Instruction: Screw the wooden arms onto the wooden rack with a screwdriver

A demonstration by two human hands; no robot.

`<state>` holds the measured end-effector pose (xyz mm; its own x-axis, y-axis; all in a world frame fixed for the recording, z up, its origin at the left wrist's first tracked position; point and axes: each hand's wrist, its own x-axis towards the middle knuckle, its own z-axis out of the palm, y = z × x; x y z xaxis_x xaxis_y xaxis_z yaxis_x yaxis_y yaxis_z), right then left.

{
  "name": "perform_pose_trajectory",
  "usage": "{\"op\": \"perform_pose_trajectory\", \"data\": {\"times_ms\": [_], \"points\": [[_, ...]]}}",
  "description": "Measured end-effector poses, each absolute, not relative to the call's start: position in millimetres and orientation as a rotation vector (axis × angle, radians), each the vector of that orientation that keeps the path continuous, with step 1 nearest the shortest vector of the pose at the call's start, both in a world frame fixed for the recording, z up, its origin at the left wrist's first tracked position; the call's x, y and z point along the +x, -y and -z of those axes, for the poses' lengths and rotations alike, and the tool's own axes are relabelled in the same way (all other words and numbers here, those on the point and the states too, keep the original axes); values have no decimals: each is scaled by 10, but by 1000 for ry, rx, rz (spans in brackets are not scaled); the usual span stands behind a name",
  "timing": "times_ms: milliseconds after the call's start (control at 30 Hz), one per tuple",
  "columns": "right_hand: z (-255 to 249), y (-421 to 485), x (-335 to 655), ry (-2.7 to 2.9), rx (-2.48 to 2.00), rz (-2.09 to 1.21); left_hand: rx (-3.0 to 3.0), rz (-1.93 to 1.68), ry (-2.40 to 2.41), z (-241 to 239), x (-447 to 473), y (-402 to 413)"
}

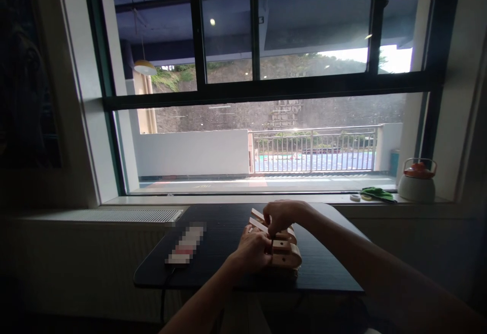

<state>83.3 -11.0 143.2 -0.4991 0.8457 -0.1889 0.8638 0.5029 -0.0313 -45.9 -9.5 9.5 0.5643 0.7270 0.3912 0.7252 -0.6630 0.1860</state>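
Observation:
A light wooden object (pixel 286 256) made of several stacked flat pieces sits on a dark table (pixel 213 268) in front of a window. My left hand (pixel 251 251) rests closed against its left side and grips it. My right hand (pixel 282 215) is curled over its top, fingers pinched on one of the upper wooden slats (pixel 257 221). What lies between the fingers and the wood is too dark to make out.
A blurred pinkish flat item (pixel 186 244) with a cable lies on the table's left part. On the windowsill stand a white kettle with an orange lid (pixel 416 180) and a green cloth (pixel 376 193). A radiator grille (pixel 125 215) runs under the sill.

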Motion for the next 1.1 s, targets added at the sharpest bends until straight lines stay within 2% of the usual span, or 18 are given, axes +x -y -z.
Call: {"op": "perform_pose_trajectory", "data": {"times_ms": [167, 400, 833, 1100], "points": [[-1421, 225, 750, -2653, 1387, 95, 2702, -674, -1504, -115, -440, 139], [-1407, 293, 740, -2645, 1442, -87, 2690, -663, -1488, -150, -447, 177], [-1449, 314, 792, -2582, 1468, -82, 2728, -655, -1380, -128, -449, 146], [-1452, 189, 833, -2658, 1351, 77, 2704, -690, -1449, -92, -449, 123]]}}
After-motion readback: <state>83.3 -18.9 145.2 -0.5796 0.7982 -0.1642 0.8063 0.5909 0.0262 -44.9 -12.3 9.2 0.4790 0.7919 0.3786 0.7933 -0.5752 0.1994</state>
